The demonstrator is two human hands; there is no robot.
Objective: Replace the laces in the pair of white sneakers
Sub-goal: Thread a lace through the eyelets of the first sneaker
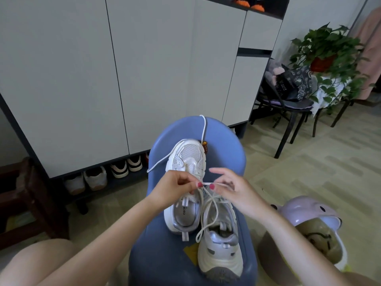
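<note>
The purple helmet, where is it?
The helmet sits low on the right of the head view, beside the blue chair, just under the right hand's forearm.

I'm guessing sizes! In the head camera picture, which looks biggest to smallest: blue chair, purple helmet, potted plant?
1. blue chair
2. purple helmet and potted plant look about alike; the helmet is nearer the camera, so their order is unsure.

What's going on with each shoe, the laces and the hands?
Left shoe: upright on the blue chair, mostly unlaced.
Right shoe: beside it, pointing the other way, laced.
Loose lace: draped over the chair's back.
Left hand: pinching a lace.
Right hand: pinching the same lace.
</note>
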